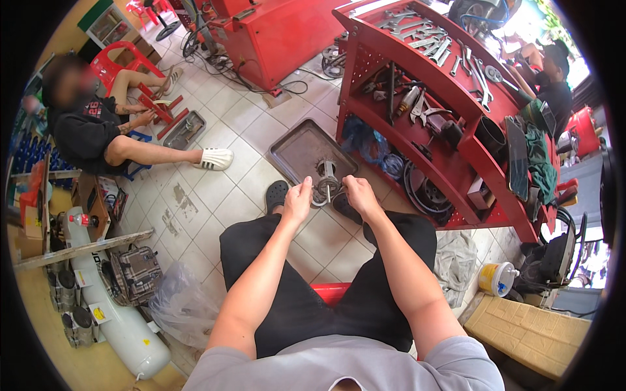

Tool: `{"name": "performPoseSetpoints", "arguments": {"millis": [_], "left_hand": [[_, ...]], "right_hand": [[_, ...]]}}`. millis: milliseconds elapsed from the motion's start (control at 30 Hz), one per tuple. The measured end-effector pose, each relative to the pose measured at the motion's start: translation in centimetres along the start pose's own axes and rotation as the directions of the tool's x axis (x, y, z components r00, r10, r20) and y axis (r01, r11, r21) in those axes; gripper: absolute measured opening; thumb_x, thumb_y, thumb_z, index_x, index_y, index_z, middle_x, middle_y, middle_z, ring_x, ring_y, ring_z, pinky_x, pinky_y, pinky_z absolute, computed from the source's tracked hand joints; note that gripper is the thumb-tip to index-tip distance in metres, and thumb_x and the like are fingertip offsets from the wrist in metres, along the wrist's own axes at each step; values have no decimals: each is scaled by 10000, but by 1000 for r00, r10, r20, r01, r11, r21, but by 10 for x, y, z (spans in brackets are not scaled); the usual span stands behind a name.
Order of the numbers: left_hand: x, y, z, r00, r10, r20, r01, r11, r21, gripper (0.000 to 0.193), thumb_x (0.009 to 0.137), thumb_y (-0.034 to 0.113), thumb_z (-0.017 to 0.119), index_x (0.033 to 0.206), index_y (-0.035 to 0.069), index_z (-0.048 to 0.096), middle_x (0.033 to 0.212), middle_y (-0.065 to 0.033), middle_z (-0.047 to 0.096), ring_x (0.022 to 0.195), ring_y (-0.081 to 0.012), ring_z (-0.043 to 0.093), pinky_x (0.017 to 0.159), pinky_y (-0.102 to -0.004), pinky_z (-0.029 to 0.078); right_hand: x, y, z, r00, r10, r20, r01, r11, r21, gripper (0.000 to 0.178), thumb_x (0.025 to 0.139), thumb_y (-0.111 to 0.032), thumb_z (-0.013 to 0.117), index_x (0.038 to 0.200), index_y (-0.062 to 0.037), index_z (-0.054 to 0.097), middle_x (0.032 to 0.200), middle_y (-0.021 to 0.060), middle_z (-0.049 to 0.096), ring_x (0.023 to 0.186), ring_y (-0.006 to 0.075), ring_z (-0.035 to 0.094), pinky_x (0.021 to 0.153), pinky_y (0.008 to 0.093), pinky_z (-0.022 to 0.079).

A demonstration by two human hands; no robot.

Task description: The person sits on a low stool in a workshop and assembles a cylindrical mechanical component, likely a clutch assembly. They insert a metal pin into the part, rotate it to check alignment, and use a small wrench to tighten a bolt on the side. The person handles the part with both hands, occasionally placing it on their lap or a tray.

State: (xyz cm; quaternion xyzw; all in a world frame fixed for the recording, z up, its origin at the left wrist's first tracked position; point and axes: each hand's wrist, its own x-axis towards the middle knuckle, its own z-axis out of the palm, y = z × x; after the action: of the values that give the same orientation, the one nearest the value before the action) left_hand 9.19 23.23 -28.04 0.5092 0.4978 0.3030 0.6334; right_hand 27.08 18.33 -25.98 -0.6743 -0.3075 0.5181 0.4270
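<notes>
Between my knees is a round, cage-like metal part (328, 180) with a pale rod sticking out toward me. It overlaps the near edge of a dark metal tray (293, 147) on the floor; whether it rests on anything is hidden. My left hand (300, 201) is closed at the part's left rim, thumb uppermost. On the other side, my right hand (362, 195) has its fingers curled together close to the part, and whatever they pinch is too small to make out.
At right stands a red tool cart (407, 124) with many wrenches (420, 36) on top. A seated co-worker (85, 124) works over a smaller tray (185, 130) at left. A white gas cylinder (117, 313), a plastic bag (186, 303) and a white bucket (497, 278) flank me.
</notes>
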Motion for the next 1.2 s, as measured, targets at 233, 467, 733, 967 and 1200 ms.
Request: {"name": "performPoseSetpoints", "arguments": {"millis": [233,467,733,967,1200], "left_hand": [[-5,-3,-1,993,-115,19,104,947,303,419,969,337,444,642,74,449,565,31,410,487,-78,374,466,-265,305],[-3,0,-5,1000,-20,-19,25,943,332,468,955,377,432,632,43,494,551,-7,487,516,-118,455,510,-313,365],[-15,25,-3,967,253,-28,-185,771,610,435,930,349,450,708,-16,530,600,-190,519,568,-330,540,564,-422,406],[-21,24,-3,981,169,93,-179,625,760,413,904,350,455,746,2,612,713,-240,593,721,-424,595,647,-494,455],[-13,22,-7,966,257,24,-201,689,697,441,916,363,460,742,-21,588,673,-238,567,688,-420,579,606,-482,422]], "right_hand": [[-12,-5,2,998,60,-11,-61,956,-287,499,896,-448,504,611,-40,550,521,-15,423,462,106,386,448,300,303],[-6,-5,5,1000,-3,19,9,951,-311,586,917,-463,447,868,90,636,798,244,649,812,348,640,757,393,463],[-5,3,0,997,-27,74,66,797,-601,443,914,-403,442,931,-20,665,937,215,661,918,390,620,811,442,470],[-17,-11,3,976,-186,111,214,745,-632,282,915,-250,489,1035,-47,643,957,208,657,926,365,627,811,422,476],[-44,-29,6,942,-247,226,334,759,-559,275,782,-69,503,1023,-28,628,877,182,665,850,328,643,761,385,489]]}}
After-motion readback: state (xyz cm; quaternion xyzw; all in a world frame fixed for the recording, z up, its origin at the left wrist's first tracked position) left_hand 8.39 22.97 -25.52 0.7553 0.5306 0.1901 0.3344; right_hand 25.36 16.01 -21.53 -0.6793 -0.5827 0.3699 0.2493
